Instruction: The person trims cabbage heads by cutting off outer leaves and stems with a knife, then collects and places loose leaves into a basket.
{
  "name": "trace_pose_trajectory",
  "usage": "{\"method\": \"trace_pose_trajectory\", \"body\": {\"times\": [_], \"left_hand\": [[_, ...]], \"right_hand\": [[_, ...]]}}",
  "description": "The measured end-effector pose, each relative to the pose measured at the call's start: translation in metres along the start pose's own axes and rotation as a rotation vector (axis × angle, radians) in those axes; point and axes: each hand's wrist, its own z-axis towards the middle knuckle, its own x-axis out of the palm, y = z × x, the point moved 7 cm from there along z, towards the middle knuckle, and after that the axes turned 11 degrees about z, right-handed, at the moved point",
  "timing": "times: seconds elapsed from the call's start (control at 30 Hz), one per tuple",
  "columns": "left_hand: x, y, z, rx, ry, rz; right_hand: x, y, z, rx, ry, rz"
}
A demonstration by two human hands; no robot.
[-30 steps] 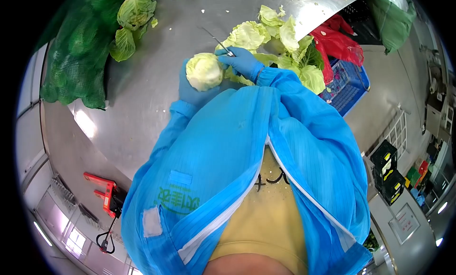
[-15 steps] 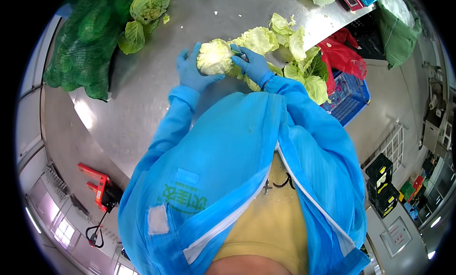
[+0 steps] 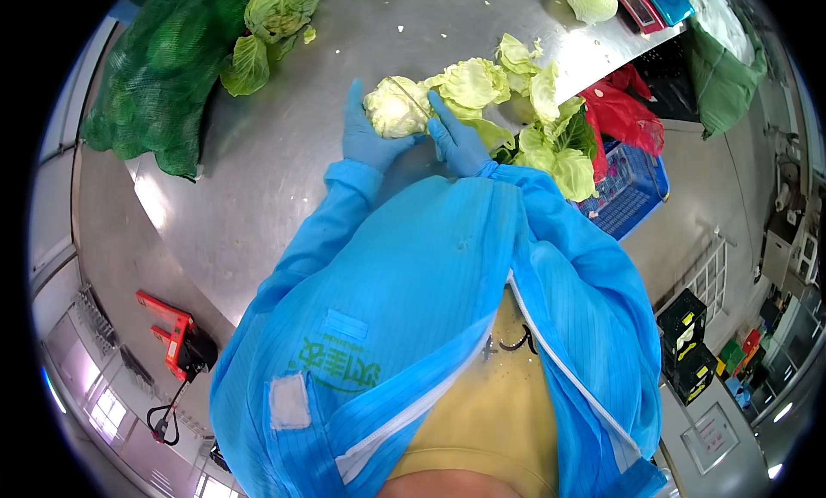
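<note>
Just swung knife (image 3: 409,95) over cabbage (image 3: 389,114), at 12 o'clock on counter (image 3: 284,145), apparently bringing edge to head, with left hand (image 3: 365,142) cupped round it from 8 o'clock and right hand (image 3: 462,145) in narrow grip on knife.

A metal counter (image 3: 275,162) is reflecting bright glare. Far left, a window (image 3: 109,409) is glowing beside pale walls. Grey floor (image 3: 688,188) is stretching along the right, where black crates (image 3: 684,339) are standing near a white rack (image 3: 707,274).
</note>
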Motion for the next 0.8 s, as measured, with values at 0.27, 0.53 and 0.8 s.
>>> {"method": "trace_pose_trajectory", "body": {"times": [0.27, 0.53, 0.8], "left_hand": [[0.006, -0.003, 0.008, 0.046, 0.146, 0.521], [0.01, -0.004, 0.007, 0.12, 0.061, 0.4], [0.014, -0.012, 0.008, 0.115, 0.07, 0.503]], "right_hand": [[-0.002, 0.0, 0.004, 0.01, -0.001, 0.102], [-0.004, 0.0, 0.005, 0.043, 0.025, 0.028], [-0.006, 0.009, 0.017, -0.059, -0.028, -0.236]]}}
